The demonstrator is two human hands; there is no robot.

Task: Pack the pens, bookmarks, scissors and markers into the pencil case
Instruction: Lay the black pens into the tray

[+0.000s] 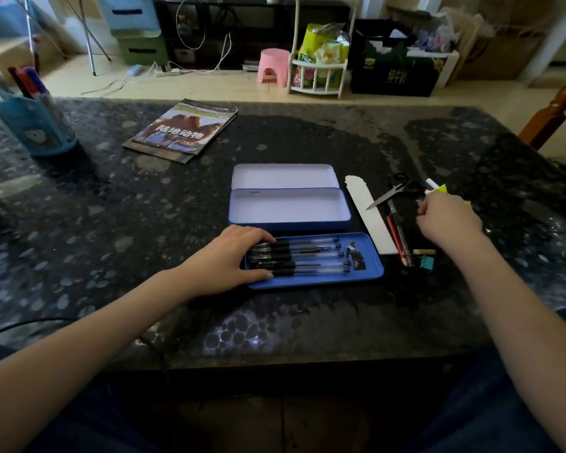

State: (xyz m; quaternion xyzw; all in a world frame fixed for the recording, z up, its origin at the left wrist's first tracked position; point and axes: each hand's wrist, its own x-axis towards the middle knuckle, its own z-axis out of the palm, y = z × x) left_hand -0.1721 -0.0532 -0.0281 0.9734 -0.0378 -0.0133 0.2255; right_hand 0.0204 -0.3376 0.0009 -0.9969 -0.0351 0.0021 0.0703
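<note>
While black pens [299, 258] fill the blue tray [374, 273], left grip [232, 256] spread, right grip [445, 217] unclear.

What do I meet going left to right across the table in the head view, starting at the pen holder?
Blue pen holder → magazines → left hand → blue tray of black pens → white bookmark → red pencil → right hand.

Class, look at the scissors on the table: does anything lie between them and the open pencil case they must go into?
Yes. The white bookmark lies flat between the scissors and the open pencil case, and the blade tip rests over its edge. Being flat, it probably will not block lifting the scissors across.
</note>
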